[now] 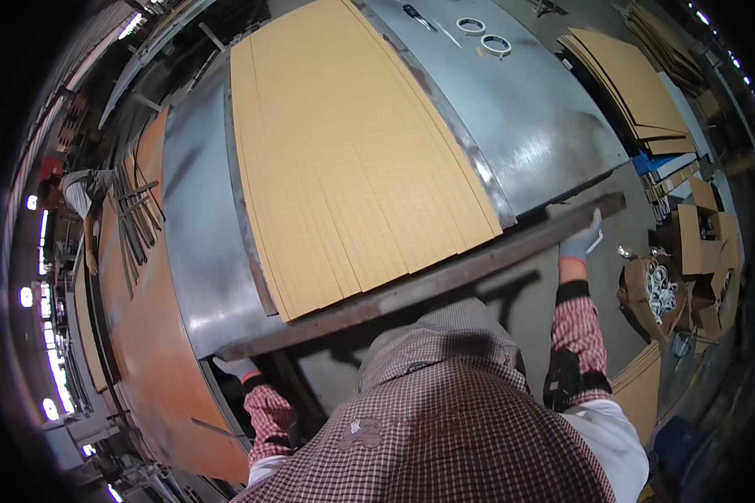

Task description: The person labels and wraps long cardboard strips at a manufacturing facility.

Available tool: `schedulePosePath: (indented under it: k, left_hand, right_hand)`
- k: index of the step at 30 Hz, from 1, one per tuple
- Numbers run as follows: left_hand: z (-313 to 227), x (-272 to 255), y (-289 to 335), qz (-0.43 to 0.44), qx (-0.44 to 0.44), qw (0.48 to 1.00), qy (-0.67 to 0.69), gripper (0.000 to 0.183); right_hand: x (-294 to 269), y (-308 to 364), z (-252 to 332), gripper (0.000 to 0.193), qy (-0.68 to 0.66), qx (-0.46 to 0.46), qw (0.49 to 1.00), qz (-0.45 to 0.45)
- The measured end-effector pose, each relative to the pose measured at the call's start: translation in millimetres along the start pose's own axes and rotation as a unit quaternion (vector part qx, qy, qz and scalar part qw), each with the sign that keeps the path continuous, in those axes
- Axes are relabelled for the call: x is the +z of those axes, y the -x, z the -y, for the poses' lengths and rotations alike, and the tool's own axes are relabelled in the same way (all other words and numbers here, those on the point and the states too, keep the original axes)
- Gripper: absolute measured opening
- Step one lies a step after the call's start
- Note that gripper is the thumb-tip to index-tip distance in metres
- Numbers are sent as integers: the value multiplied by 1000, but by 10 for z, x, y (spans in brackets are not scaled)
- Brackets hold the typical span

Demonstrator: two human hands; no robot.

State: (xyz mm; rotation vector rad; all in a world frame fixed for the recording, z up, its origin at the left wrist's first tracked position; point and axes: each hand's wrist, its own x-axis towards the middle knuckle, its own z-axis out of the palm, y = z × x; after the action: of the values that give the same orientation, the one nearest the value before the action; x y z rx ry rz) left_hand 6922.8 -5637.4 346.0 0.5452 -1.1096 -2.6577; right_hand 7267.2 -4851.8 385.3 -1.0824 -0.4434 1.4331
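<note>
A long dark metal bar (pixel 445 281) runs slantwise along the near edge of the worktable, in front of my body. My right hand (pixel 579 241), in a pale glove, grips it near its right end. At the left end my gloved left hand (pixel 237 366) holds the bar from below, its fingers partly hidden underneath. Just beyond the bar lie tan cardboard sheets (pixel 344 142), with several lengthwise lines and slightly stepped near ends. Narrow dark metal strips flank the cardboard on both long sides.
The grey metal tabletop (pixel 528 117) bears two tape rolls (pixel 496 45) and a dark-handled cutter (pixel 418 17). At right are cardboard stacks (pixel 637 84) and an open carton (pixel 653 289) of white rings. At left, another person (pixel 88 197) stands by an orange-brown surface (pixel 147 335) with dark strips (pixel 132 214).
</note>
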Motion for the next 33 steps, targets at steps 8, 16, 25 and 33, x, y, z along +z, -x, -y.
schedulePosePath:
  k: [8, 16, 25, 33]
  left_hand:
    - [77, 176, -120, -167, 197, 914, -313, 55]
    - [-366, -47, -140, -307, 165, 507, -788, 54]
    - [-1020, -1069, -291, 68, 1, 997, -41, 50]
    - [161, 18, -443, -48, 73, 956, -280, 50]
  right_hand:
    - [215, -400, -274, 61, -31, 7, 997, 76]
    - [278, -1183, 176, 57, 424, -252, 869, 40]
    - [-400, -2807, -171, 47, 136, -45, 951, 274]
    - [-638, -2214, 597, 49, 96, -53, 978, 177]
